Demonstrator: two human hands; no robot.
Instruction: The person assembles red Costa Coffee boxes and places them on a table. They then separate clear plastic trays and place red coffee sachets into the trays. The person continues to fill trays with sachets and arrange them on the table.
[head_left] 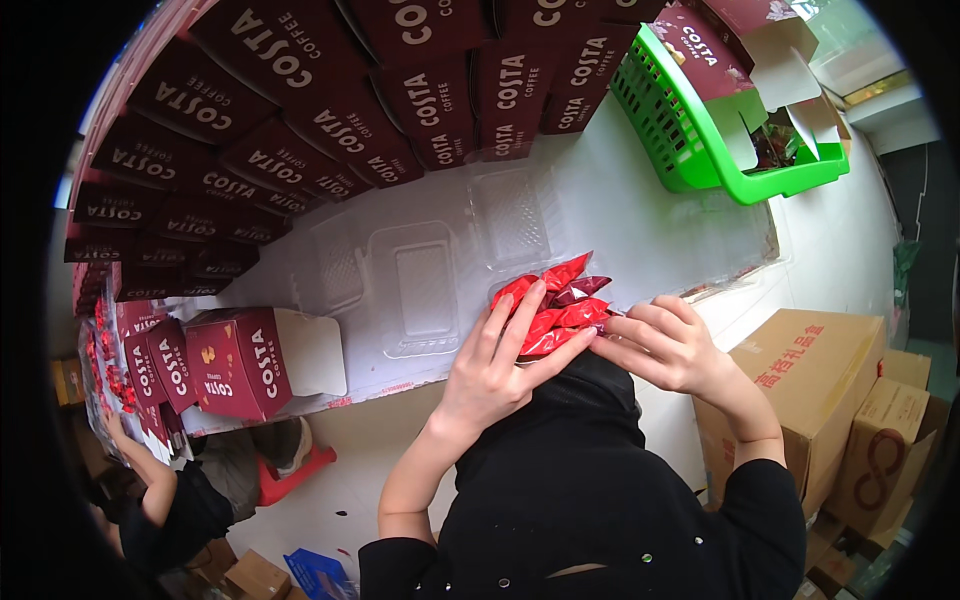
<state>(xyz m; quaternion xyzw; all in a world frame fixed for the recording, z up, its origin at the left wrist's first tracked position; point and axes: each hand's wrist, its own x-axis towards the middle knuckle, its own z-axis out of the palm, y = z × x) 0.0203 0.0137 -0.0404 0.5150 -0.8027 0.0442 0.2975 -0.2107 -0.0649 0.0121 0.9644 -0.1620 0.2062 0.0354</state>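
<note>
Clear plastic blister tray (425, 275) lies flat on the white table (650, 215), several moulded compartments. The middle and left ones look unfilled. The right-hand compartment holds a bunch of red foil sachets (560, 300), one darker maroon among them.

Left hand (500, 365) lies over the near-left side of the sachets, fingers extended and pressing on the stack, thumb under its near edge: grasping the bunch. Right hand (665, 345) touches the stack's right end, fingertips curled and pinching at the sachets. Both hands meet at the near edge of the pile; sachets sit between and just beyond them.

Green plastic basket (700, 150), far right on the table, holds maroon cartons with flaps open.

Stacked maroon cartons (300, 90) wall off the far and left side. One open maroon carton (245, 365) stands near left at the table edge, white flap out.

Brown cardboard boxes (815, 385) on the floor, right. Another person's arm (150, 480) is low at near left.
</note>
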